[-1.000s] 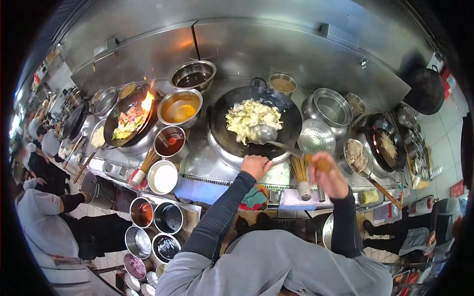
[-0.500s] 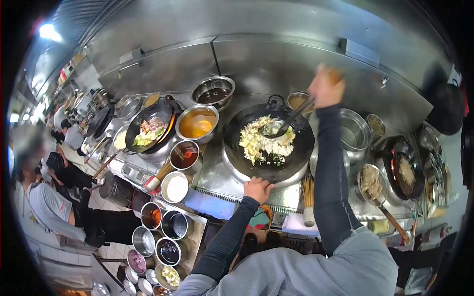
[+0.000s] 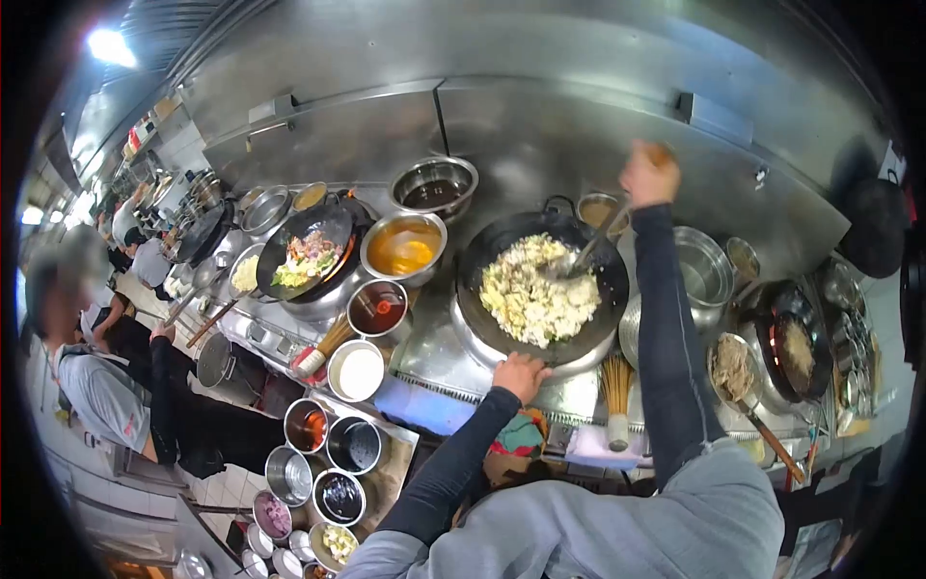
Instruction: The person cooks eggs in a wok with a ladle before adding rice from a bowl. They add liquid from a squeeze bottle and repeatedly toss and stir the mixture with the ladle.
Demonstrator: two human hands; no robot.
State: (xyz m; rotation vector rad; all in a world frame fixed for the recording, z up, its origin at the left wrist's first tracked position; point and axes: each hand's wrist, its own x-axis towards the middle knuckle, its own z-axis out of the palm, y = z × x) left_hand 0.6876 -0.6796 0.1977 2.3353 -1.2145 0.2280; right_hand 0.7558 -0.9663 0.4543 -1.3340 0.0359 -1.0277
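My right hand (image 3: 650,175) is closed round the upper end of a ladle (image 3: 602,238), held up above the far right side of the wok. The ladle slants down, its bowl sunk in the food. Chopped pale yellow, white and green food (image 3: 538,291), like egg and rice, spreads across the bottom of the black wok (image 3: 610,309). At the wok's near edge, my left hand (image 3: 522,375) grips the rim with its fingers closed; the exact hold underneath is hidden.
Metal bowls of orange liquid (image 3: 404,245) and dark liquid (image 3: 434,184) stand left of the wok. A bamboo brush (image 3: 616,400) lies at the front edge. Another wok (image 3: 289,253) holds mixed food farther left, where a co-worker (image 3: 106,386) stands. Seasoning pots (image 3: 353,444) cluster lower left.
The food has spread from a heap into a wider layer over the wok's bottom. The ladle bowl has shifted to the right side of the food. My left hand keeps its hold.
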